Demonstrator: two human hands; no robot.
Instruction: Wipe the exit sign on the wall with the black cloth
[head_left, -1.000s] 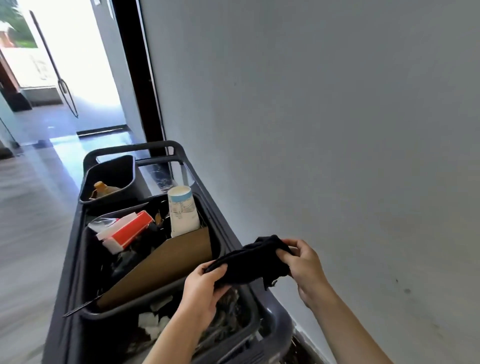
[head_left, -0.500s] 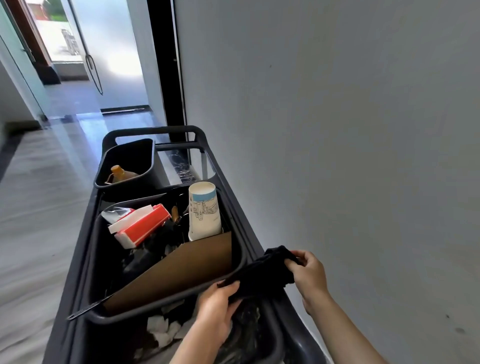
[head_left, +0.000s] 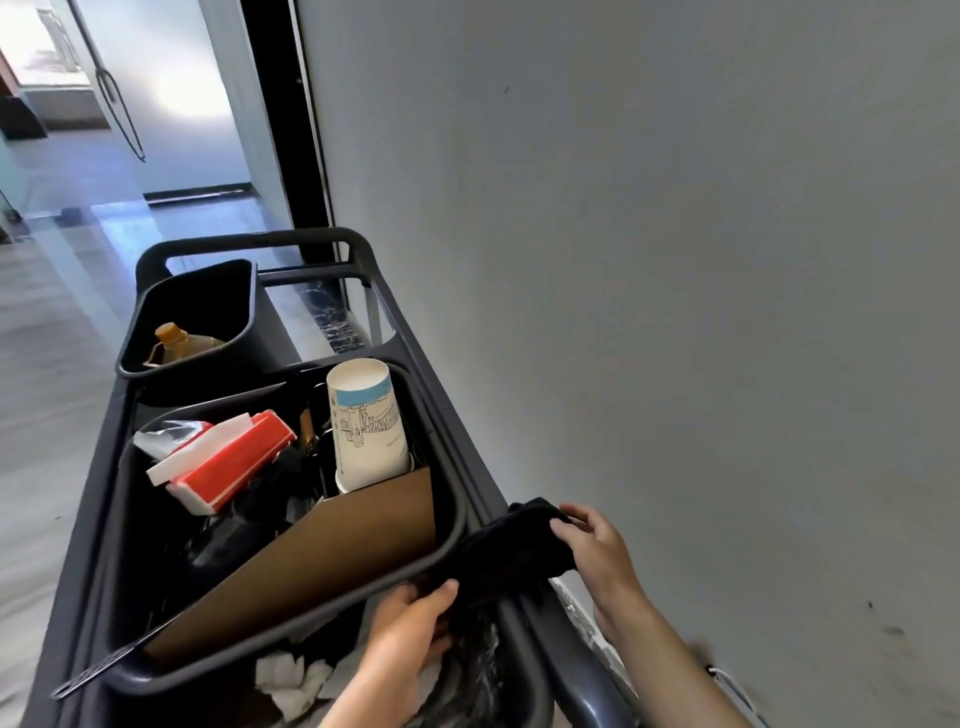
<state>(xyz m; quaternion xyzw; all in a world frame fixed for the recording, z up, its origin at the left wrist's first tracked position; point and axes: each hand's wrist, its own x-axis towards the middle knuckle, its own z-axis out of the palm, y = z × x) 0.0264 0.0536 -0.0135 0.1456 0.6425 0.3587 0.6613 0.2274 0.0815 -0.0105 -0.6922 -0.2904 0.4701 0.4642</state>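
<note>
The black cloth (head_left: 506, 553) is stretched between both hands over the right rim of a dark cleaning cart (head_left: 415, 332). My left hand (head_left: 408, 631) pinches its lower left end above the near bin. My right hand (head_left: 597, 553) grips its upper right end, close to the grey wall (head_left: 675, 260). No exit sign shows anywhere in view.
The cart's middle bin (head_left: 457, 519) holds a paper cup (head_left: 366, 423), a red and white box (head_left: 228, 460) and a cardboard sheet (head_left: 322, 561). A far bin (head_left: 244, 322) holds an amber bottle (head_left: 174, 340). A glass door (head_left: 119, 78) and hallway floor lie to the left.
Both hands and the cloth have sunk lower toward the cart's right rim. The view has swung left, showing more of the cart.
</note>
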